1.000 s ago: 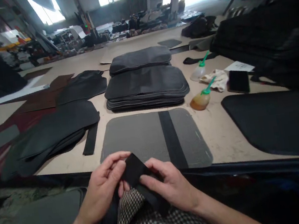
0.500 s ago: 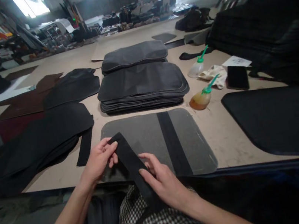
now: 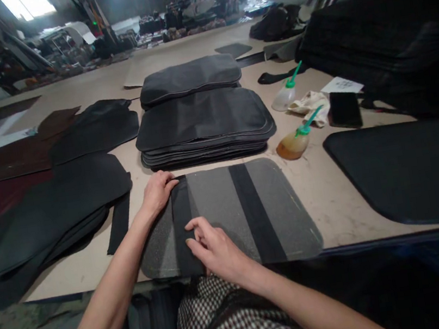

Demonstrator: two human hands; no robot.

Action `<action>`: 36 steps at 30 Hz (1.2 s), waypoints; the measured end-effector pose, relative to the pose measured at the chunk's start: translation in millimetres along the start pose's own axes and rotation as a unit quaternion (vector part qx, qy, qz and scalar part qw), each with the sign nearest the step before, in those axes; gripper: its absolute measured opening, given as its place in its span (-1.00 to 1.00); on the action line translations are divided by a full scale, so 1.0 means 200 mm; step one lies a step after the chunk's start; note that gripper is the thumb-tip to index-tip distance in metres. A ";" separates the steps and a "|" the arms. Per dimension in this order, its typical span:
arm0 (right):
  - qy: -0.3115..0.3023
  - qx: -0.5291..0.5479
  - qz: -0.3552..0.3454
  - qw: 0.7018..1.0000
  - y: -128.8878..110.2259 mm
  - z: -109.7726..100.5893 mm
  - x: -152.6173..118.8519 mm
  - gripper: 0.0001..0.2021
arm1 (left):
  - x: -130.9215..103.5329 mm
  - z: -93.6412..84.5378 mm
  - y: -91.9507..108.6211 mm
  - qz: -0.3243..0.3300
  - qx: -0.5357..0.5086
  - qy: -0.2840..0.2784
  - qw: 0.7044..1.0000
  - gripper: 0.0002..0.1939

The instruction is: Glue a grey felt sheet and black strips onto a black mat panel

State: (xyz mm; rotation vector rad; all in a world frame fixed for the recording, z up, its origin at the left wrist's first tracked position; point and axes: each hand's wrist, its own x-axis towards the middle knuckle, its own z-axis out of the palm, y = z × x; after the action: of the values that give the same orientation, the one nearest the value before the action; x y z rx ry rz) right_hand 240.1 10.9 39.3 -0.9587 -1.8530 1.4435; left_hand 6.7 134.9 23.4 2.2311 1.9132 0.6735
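Note:
A grey panel (image 3: 215, 203) with rounded corners lies flat at the table's front edge. One black strip (image 3: 256, 214) crosses its right part. Across the left part runs a second black strip (image 3: 181, 208), laid from the far edge to the near edge. My left hand (image 3: 158, 193) grips the far end of this left strip, its thumb on top and its fingers bent at the panel's far edge. My right hand (image 3: 217, 247) is over the strip's nearer half, thumb and forefinger apart; whether its fingertips touch the strip is hard to tell.
Behind the panel stand two stacks of black panels (image 3: 200, 118). To the right are two squeeze bottles (image 3: 293, 143) with green spouts, a cloth (image 3: 311, 104), a phone (image 3: 344, 109) and a large black panel (image 3: 411, 174). Black pieces (image 3: 57, 210) lie at left, beside a loose strip (image 3: 120, 223).
The strip held above the panel has come down flat onto its left part. My left hand has moved up to the far edge; my right hand has loosened from the strip and shifted slightly left.

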 end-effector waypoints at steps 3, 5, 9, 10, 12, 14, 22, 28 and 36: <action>-0.001 -0.001 0.008 1.000 0.02 0.00 0.01 -0.80 | 0.02 0.02 -0.01 0.000 0.014 -0.004 1.000 -0.84; -0.007 0.006 0.018 1.000 0.02 0.00 0.02 -0.80 | 0.03 0.01 -0.01 0.000 0.022 -0.007 1.000 -0.84; -0.019 0.022 0.037 0.999 0.02 0.00 0.02 -0.82 | 0.05 0.00 -0.01 -0.002 0.033 -0.018 0.999 -0.86; -0.021 0.023 0.040 0.999 0.02 0.00 0.02 -0.83 | 0.05 0.00 -0.01 -0.003 0.034 -0.022 0.999 -0.86; -0.025 0.024 0.044 0.998 0.02 0.01 0.03 -0.84 | 0.05 0.00 -0.02 -0.002 0.036 -0.029 0.999 -0.87; -0.031 0.034 0.050 0.998 0.02 0.01 0.03 -0.84 | 0.05 0.00 -0.03 0.001 0.039 -0.032 0.999 -0.87; -0.038 0.041 0.048 0.997 0.03 0.03 0.03 -0.86 | 0.02 0.00 0.02 0.018 0.080 0.012 0.997 -0.75; -0.067 0.003 0.059 0.996 0.02 0.02 0.04 -0.87 | -0.05 0.01 0.03 0.072 0.103 -0.052 0.991 -0.69; -0.111 -0.059 0.068 0.990 -0.01 0.07 0.04 -0.87 | -0.18 -0.05 0.08 0.049 0.093 -0.072 0.992 -0.63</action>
State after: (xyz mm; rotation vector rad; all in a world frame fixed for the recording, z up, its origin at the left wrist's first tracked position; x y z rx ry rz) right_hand 224.3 10.2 38.0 -1.0340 -2.0889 1.5902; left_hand 12.6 95.9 30.0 2.4233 1.8775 0.3458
